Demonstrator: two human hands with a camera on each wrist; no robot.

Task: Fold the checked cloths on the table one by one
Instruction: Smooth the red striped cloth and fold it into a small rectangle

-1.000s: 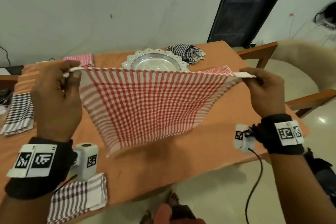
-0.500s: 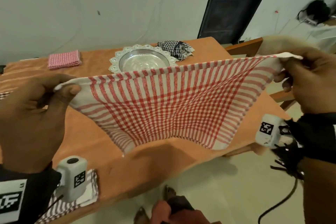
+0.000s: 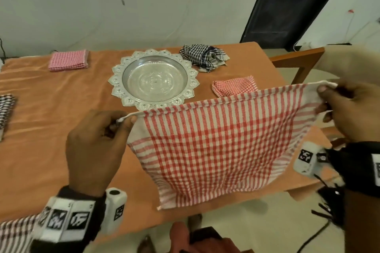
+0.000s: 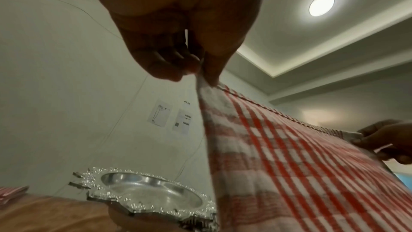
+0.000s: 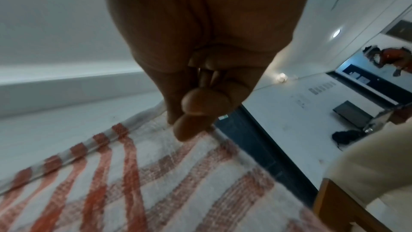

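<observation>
A red-and-white checked cloth (image 3: 220, 150) hangs spread out in the air over the table's near right edge. My left hand (image 3: 123, 121) pinches its upper left corner. My right hand (image 3: 327, 96) pinches the upper right corner, held higher, so the top hem slants up to the right. The left wrist view shows the cloth (image 4: 289, 156) dropping from my left hand (image 4: 200, 73). In the right wrist view the right hand (image 5: 189, 123) pinches the hem of the cloth (image 5: 133, 183). The lower corners dangle free.
An orange-covered table (image 3: 51, 129) carries an ornate silver plate (image 3: 153, 79), a folded red checked cloth (image 3: 68, 60) at the back left, a crumpled dark checked cloth (image 3: 203, 56), a small red checked cloth (image 3: 234, 86), and brown checked cloths at the left edge (image 3: 6, 109) and front left (image 3: 14, 234). A wooden chair (image 3: 298, 61) stands right.
The cloth and both hands have shifted to the right and lower. It now hangs flatter, showing the small red cloth behind it.
</observation>
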